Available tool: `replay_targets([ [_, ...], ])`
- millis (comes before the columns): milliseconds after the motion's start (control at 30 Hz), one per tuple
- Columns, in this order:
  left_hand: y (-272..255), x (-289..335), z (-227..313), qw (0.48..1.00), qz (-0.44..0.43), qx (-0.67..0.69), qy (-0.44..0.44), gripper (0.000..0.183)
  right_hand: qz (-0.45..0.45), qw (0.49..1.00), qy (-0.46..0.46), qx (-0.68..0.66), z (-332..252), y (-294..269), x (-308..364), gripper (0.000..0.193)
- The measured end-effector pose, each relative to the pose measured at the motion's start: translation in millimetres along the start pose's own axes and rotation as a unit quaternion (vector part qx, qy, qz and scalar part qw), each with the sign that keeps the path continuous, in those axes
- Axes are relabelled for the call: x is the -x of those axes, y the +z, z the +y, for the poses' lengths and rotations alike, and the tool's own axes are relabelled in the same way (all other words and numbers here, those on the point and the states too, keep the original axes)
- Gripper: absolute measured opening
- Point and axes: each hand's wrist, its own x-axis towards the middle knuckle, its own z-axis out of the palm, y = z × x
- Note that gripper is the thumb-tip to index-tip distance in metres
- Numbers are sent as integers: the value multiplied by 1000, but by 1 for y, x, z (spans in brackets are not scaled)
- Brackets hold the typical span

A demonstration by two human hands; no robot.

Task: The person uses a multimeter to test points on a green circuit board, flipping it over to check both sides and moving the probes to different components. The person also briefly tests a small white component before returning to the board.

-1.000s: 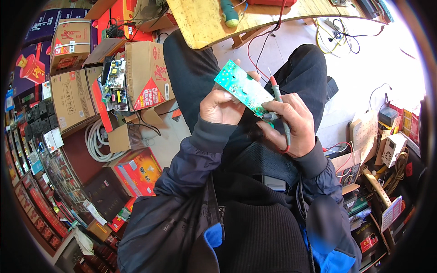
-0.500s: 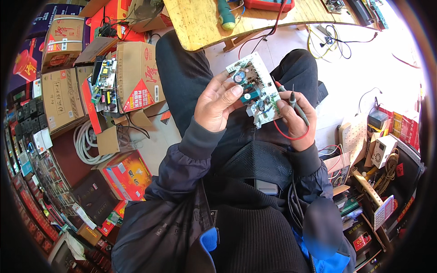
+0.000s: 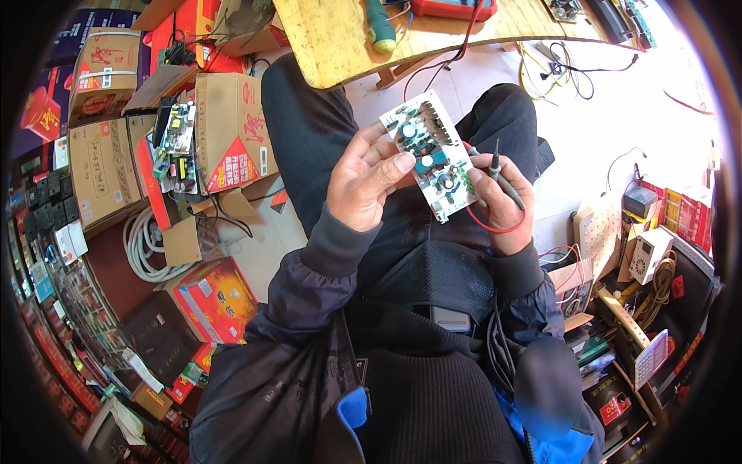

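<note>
Above my lap a white circuit board (image 3: 424,179) is held tilted, its component side facing up. Round capacitors, a blue-green part and dark heat-sink-like pieces stand on it. My left hand (image 3: 362,185) grips the left edge, thumb on top and fingers partly hidden behind. At the opposite edge, my right hand (image 3: 506,220) is closed round a grey-green test probe (image 3: 506,188) whose dark tip points up and away. A red probe lead (image 3: 495,230) loops below its fingers; part of a red probe shows behind the board. The right fingertips appear to touch the board's edge.
Ahead is a wooden table (image 3: 328,54) bearing a green-handled tool (image 3: 380,29) and a red-cased device (image 3: 452,8). Cardboard boxes (image 3: 224,116) and more circuit boards (image 3: 179,147) crowd the left. Cables (image 3: 568,73) lie on the floor; a white vented unit (image 3: 651,255) stands right.
The board has turned, so its component face shows flatter to the view and its lower end sits slightly lower. Both hands keep their hold.
</note>
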Motion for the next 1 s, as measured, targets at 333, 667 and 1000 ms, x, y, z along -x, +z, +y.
replay_targets([
  [333,2,5,-1,996,47,-57,39,73,-32,998,-10,47,1,1,0,22],
  [667,0,8,5,991,69,-97,55,72,-24,997,-63,40,10,7,-1,22],
  [1000,-2,9,4,993,65,-82,49,72,-72,996,-61,1,11,6,0,24],
])
